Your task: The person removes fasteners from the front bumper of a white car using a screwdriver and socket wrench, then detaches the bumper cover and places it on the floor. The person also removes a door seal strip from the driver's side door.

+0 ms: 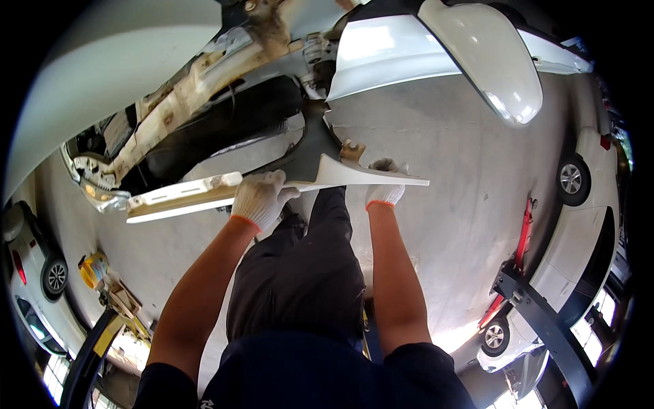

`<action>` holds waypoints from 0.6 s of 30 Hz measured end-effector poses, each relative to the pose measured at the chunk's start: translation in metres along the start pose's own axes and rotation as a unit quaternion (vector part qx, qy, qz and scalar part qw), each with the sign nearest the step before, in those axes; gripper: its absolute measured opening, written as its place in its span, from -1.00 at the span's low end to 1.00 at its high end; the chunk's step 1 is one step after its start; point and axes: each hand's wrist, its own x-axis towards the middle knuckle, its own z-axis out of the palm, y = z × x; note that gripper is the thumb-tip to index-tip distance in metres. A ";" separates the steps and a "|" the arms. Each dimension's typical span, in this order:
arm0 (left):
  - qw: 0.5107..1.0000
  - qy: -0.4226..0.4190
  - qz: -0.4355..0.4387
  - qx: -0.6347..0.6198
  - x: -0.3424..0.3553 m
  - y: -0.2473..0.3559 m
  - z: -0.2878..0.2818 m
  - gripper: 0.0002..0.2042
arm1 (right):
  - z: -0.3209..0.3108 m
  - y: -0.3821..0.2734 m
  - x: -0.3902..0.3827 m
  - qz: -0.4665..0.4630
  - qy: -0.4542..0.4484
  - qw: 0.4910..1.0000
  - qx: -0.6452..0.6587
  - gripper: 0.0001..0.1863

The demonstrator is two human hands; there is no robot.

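Observation:
A white car fender [345,173] is held level in front of my legs, its long edge running from left to right. My left hand [260,198], in a white knit glove with an orange cuff, is closed on the fender's near edge at about mid-length. Toward the pointed right end, my right hand [386,184], gloved alike, grips it from below and behind; the panel hides part of its fingers. Beyond the fender, the car's front has a bare beige inner structure [180,112] and a black wheel-arch liner [225,123].
The raised hood [116,75] hangs over the upper left. A white door [388,54] with a side mirror [487,54] juts in at the upper right. Parked cars stand at left [41,286] and right [579,232]. Near the right car are a red lift arm [525,232] and dark post [548,327].

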 end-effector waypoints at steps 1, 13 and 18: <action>1.000 0.002 0.012 0.014 0.000 0.006 0.002 -0.53 | -0.002 0.003 -0.005 0.003 0.058 0.998 0.006 -0.20; 0.996 0.023 0.027 0.081 0.028 0.108 0.040 -0.62 | -0.110 -0.002 0.108 0.068 0.131 0.982 0.116 -0.28; 0.998 0.015 0.019 0.062 0.040 0.123 0.065 -0.62 | -0.125 0.009 0.122 0.043 0.114 0.992 -0.036 -0.33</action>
